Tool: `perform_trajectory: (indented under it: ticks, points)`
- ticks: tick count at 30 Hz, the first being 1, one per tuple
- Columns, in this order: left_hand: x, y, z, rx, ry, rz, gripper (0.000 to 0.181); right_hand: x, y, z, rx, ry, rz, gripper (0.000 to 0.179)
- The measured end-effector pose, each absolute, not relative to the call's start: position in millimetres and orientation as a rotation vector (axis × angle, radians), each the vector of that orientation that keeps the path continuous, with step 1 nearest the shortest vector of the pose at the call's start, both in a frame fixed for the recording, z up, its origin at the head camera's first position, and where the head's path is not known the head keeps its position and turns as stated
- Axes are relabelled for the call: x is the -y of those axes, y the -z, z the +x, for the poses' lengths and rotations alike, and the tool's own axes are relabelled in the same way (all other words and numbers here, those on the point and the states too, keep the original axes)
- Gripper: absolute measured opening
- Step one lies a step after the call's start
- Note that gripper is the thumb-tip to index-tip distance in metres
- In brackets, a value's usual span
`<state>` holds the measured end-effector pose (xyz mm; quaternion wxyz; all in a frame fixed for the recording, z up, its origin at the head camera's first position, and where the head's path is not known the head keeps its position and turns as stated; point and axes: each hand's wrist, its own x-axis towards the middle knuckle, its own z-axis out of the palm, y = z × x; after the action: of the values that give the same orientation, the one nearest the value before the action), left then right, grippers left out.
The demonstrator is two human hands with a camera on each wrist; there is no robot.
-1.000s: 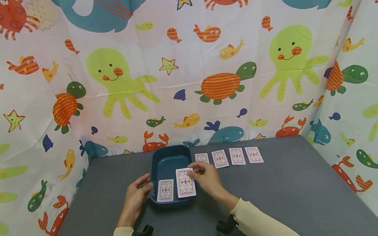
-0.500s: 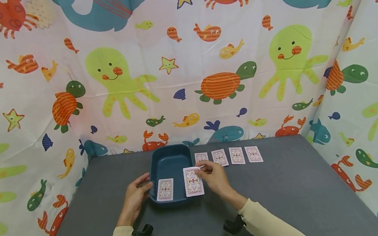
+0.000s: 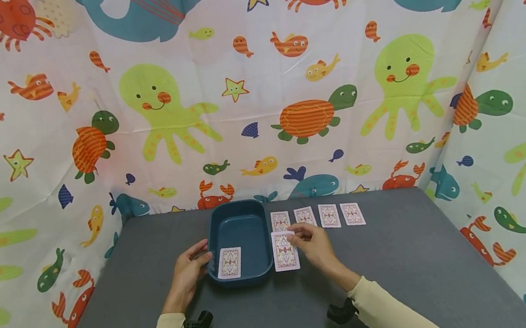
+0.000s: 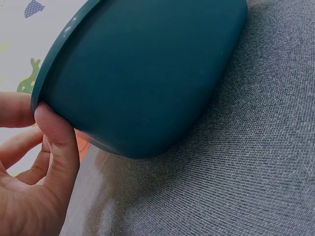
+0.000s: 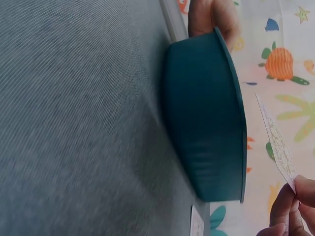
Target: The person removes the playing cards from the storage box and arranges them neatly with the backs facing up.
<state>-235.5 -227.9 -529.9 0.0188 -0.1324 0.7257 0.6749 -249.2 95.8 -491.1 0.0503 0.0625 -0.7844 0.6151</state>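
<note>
My left hand (image 3: 190,268) pinches the left rim of a dark teal plastic tray (image 3: 236,209). The left wrist view shows its thumb (image 4: 56,128) on the outer wall at the rim. A playing card (image 3: 229,263), patterned back up, lies in the tray's near left part. Thumb and fingers of my right hand (image 3: 317,246) pinch another playing card (image 3: 285,251) by its upper right corner, just right of the tray. In the right wrist view that card (image 5: 275,142) hangs in the air, above the tray's rim level.
Several playing cards (image 3: 329,216) lie back up in a row at the far side of the grey table (image 3: 399,267), right of the tray. The nearest one (image 3: 280,220) is partly overlapped by the held card. A cloth printed with sea animals (image 3: 250,42) hangs behind.
My right hand has moved right with the card, from over the tray's right part to just outside its right rim. My left hand and the tray stay in place.
</note>
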Motion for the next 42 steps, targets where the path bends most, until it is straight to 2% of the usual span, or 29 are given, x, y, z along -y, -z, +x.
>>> perform_trajectory:
  ticks: [23,42]
  points:
    - [227.7,528.9,-234.9,-2.261,-2.087,-0.425,0.046,-112.7,526.1,-281.8,2.604,-1.758,0.139,0.015]
    - [227.2,527.9,-235.4,-2.255,-2.092,-0.427,0.045,-102.4,532.1,-296.4,2.721,-1.616,0.062,0.018]
